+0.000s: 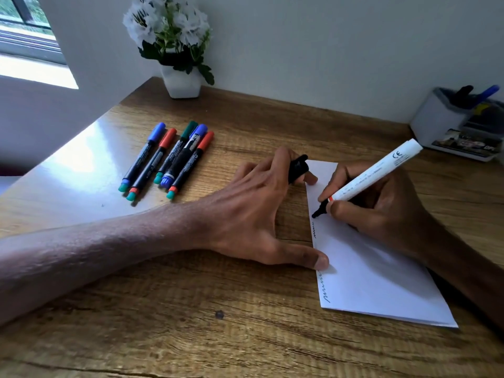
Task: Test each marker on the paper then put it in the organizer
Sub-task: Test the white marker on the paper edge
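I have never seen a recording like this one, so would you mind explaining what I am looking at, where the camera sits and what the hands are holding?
There is no machine here: this is one picture from a camera worn on a person's head, looking forward and down at their two bare hands. The right hand grips a white marker with its black tip on the sheet of paper, near the left edge, where squiggles already run. The left hand rests on the wooden table, thumb on the paper's edge, and pinches a black cap between its fingers. Five capped markers lie side by side further left. At the back stand a white flower pot and, at right, a white organizer holding a few pens.
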Demonstrator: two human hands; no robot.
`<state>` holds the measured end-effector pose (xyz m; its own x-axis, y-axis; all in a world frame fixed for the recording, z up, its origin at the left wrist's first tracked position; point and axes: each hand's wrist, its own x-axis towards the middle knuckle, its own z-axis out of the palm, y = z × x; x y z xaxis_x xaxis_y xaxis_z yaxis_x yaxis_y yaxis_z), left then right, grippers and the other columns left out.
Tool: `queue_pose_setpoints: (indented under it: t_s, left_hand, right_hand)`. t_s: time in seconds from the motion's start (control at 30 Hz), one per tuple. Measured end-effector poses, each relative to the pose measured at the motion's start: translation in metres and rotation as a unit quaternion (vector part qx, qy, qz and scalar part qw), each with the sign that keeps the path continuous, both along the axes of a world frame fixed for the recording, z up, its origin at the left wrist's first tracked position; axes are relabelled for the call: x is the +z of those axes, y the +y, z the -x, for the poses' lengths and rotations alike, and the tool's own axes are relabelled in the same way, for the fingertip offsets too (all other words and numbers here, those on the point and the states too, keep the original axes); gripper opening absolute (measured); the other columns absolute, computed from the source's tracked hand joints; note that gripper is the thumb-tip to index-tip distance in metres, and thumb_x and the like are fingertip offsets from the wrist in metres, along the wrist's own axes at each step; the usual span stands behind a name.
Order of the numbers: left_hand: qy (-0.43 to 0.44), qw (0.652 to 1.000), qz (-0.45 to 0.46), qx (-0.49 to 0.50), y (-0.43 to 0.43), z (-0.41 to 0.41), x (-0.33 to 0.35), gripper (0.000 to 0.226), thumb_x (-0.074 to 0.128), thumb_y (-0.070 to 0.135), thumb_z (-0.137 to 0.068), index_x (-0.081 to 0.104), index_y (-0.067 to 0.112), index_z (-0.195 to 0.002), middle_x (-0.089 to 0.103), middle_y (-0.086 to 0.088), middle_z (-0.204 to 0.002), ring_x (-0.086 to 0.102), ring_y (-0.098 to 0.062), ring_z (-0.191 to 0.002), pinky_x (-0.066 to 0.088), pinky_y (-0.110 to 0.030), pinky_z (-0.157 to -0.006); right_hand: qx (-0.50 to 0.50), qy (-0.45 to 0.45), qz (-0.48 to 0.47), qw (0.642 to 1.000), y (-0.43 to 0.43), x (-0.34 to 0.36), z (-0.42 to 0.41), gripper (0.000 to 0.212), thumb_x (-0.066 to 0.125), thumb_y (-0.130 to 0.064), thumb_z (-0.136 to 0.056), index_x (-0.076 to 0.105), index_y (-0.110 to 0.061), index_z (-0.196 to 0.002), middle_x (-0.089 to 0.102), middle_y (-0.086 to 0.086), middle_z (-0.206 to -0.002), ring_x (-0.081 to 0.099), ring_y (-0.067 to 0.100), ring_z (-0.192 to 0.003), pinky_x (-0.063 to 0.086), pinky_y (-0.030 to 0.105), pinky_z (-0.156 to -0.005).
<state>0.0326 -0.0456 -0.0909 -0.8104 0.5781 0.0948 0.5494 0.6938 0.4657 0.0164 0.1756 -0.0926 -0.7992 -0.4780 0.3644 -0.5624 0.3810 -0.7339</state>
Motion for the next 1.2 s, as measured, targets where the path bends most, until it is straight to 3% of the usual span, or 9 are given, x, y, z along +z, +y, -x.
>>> queue_pose_setpoints:
  t_s: [0.13,0.4,0.53,0.63,0.77,0.97,1.2]
  left_hand:
    - [0.0,1.0,0.003,0.0,0.0001,-0.0004,0.0006,0.108,0.072,0.083,-0.062,0.027,0.024,-0.14,0.036,0.016,-0.147,0.031,-0.001,-0.131,0.025,-0.027,-0.116]
    - [-0.006,1.0,-0.002,-0.005,-0.0002,-0.0003,0.0016,0.107,0.073,0.08,-0.063,0.025,0.024,-0.141,0.034,0.016,-0.147,0.023,0.012,-0.112,0.02,-0.019,-0.105]
    - [-0.005,1.0,-0.001,-0.003,0.0004,-0.0007,0.0019,0.107,0.073,0.081,-0.062,0.026,0.023,-0.14,0.036,0.016,-0.149,0.031,0.0,-0.132,0.023,-0.025,-0.114]
    - [-0.003,1.0,-0.001,-0.003,0.0006,-0.0003,0.0024,0.106,0.073,0.081,-0.062,0.025,0.023,-0.138,0.037,0.015,-0.15,0.033,-0.003,-0.135,0.023,-0.025,-0.115]
    - [-0.004,1.0,-0.002,-0.008,0.0004,-0.0008,0.003,0.107,0.073,0.08,-0.063,0.025,0.024,-0.14,0.035,0.017,-0.149,0.026,0.007,-0.122,0.017,-0.018,-0.107]
    - [-0.005,1.0,-0.001,-0.007,0.0004,-0.0011,0.0031,0.106,0.073,0.08,-0.062,0.023,0.024,-0.137,0.036,0.016,-0.146,0.027,0.005,-0.12,0.02,-0.019,-0.107]
    - [0.001,1.0,0.006,-0.012,0.0004,-0.0004,0.0039,0.104,0.073,0.08,-0.063,0.021,0.025,-0.135,0.025,0.025,-0.126,0.02,0.013,-0.104,0.021,-0.011,-0.098]
  right_hand:
    - [-0.012,0.0,-0.004,1.0,-0.0001,-0.0008,0.0007,0.003,0.073,-0.007,-0.074,0.073,-0.007,-0.077,0.073,-0.006,-0.07,0.066,0.005,-0.06,0.045,0.009,-0.051]
    - [-0.02,0.01,0.004,1.0,-0.0009,-0.0027,0.0028,0.003,0.071,-0.003,-0.074,0.073,-0.005,-0.076,0.07,-0.008,-0.067,0.065,0.009,-0.056,0.045,0.013,-0.049]
    - [-0.026,0.012,0.007,1.0,-0.0014,-0.0032,0.0037,0.002,0.071,-0.004,-0.075,0.073,-0.005,-0.076,0.069,-0.01,-0.065,0.062,0.005,-0.053,0.042,0.011,-0.048]
    - [-0.031,0.016,0.003,0.999,-0.0011,-0.0032,0.0042,0.003,0.072,-0.006,-0.076,0.073,-0.005,-0.077,0.069,-0.005,-0.068,0.063,0.009,-0.055,0.044,0.013,-0.048]
    - [-0.042,0.027,-0.003,0.999,-0.0016,-0.0027,0.0043,0.002,0.072,-0.007,-0.075,0.074,-0.006,-0.077,0.071,-0.003,-0.07,0.065,0.011,-0.057,0.044,0.013,-0.048]
    - [-0.053,0.028,0.003,0.998,-0.004,-0.0029,0.0042,0.002,0.072,-0.006,-0.075,0.073,-0.006,-0.076,0.07,-0.001,-0.068,0.063,0.009,-0.054,0.043,0.012,-0.046]
    - [-0.067,0.028,0.002,0.997,-0.0043,-0.0031,0.0048,0.003,0.072,-0.006,-0.076,0.074,-0.003,-0.077,0.069,0.0,-0.066,0.062,0.008,-0.051,0.043,0.011,-0.044]
